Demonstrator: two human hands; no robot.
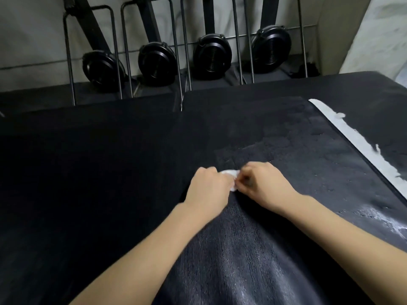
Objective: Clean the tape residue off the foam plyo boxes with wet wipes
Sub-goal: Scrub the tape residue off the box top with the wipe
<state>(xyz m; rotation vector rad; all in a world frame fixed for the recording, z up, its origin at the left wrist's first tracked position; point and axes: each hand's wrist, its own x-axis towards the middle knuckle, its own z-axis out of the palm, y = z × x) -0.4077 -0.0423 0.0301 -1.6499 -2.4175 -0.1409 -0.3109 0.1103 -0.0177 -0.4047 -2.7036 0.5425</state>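
Forearms: both reach in from the bottom of the frame and meet at the centre.
Fingers: left hand and right hand both curl and pinch one small white wipe between them, just over the box.
Box: black foam top fills the middle; wet sheen at lower centre.
Done: centre looks wiped.
Left: white tape strip at right, white smear at lower right.
Room: wide open top at left; far edge meets fan machines at the top.

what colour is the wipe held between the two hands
White. The wipe shows against the black foam box in the head view.
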